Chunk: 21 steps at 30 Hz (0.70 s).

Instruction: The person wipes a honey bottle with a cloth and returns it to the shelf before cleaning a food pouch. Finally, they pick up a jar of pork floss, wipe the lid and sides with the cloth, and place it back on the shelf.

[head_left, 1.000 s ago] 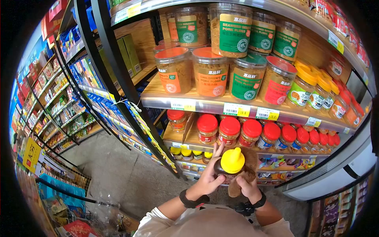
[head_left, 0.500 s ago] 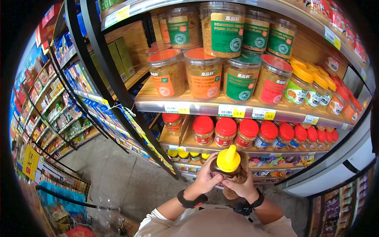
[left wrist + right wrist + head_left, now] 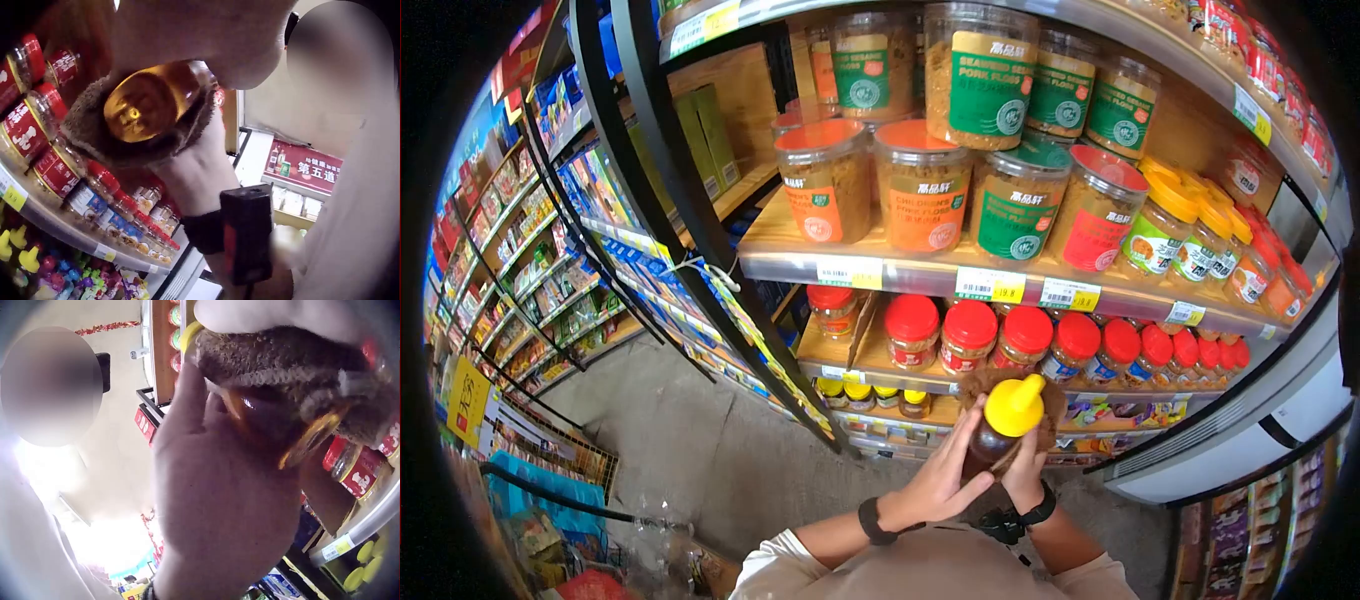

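Observation:
A squeeze bottle of dark amber liquid with a yellow spout cap (image 3: 1012,405) is held in front of the body, its spout leaning up and right. My left hand (image 3: 940,480) grips the bottle's left side, fingers extended along it and thumb on the near side. From the right, my right hand (image 3: 1026,476) holds a brown fluffy cloth (image 3: 1055,405) against the bottle. In the left wrist view, the cloth (image 3: 90,115) wraps around the bottle's amber base (image 3: 142,106). The right wrist view shows the cloth (image 3: 269,359) beneath the right fingers (image 3: 275,315), partly hiding the bottle.
Red-lidded jars (image 3: 970,335) line the shelf just beyond the hands. Above them, pork floss tubs (image 3: 920,190) stand on a shelf with a price-tag edge. A black shelf post (image 3: 690,190) rises at left, a white cabinet (image 3: 1250,440) stands at right, and a blue basket (image 3: 550,500) is lower left.
The bottle has moved slightly right and its spout now tilts right. The cloth has shifted from below the bottle to its far side. My left fingers have straightened along the bottle.

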Each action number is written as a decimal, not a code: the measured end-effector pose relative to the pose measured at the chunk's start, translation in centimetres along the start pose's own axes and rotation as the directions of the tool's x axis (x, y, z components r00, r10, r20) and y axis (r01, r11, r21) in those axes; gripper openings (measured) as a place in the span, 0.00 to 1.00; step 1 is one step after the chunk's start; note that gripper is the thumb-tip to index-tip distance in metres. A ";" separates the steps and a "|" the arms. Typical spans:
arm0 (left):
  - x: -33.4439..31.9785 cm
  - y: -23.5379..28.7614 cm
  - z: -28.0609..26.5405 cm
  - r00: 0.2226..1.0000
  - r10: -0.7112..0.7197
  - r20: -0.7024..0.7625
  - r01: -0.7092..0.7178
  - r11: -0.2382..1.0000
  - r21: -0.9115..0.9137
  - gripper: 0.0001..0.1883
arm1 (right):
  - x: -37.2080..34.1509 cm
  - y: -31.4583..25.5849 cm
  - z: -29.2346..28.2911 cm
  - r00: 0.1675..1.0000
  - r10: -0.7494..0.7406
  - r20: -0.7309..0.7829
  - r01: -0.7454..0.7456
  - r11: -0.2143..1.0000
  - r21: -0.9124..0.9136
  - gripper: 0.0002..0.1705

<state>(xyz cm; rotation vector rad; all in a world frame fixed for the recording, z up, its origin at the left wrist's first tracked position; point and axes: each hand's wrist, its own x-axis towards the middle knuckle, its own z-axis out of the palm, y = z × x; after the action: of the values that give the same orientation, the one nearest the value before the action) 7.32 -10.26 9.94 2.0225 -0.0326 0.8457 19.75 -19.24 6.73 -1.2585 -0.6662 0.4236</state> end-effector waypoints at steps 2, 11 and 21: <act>0.4 -1.8 -0.2 0.991 0.130 -0.042 -0.128 0.991 0.031 0.39 | -0.7 0.4 0.3 0.994 -0.023 0.106 0.016 0.997 0.069 0.30; 0.1 -3.8 -0.5 0.966 0.235 -0.110 -0.186 0.922 0.340 0.39 | -0.8 -1.7 1.2 0.946 0.100 0.308 -0.109 0.994 0.012 0.33; -1.6 -3.5 -1.3 0.997 0.069 0.040 -0.069 0.998 0.001 0.36 | -1.7 1.6 -4.5 0.897 0.235 0.373 -0.154 0.960 -0.234 0.39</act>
<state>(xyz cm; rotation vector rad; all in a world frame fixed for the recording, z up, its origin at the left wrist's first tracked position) 6.52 -7.73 6.88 2.0501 -0.1247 0.8493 21.54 -23.14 4.05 -1.4520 -0.9488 0.8124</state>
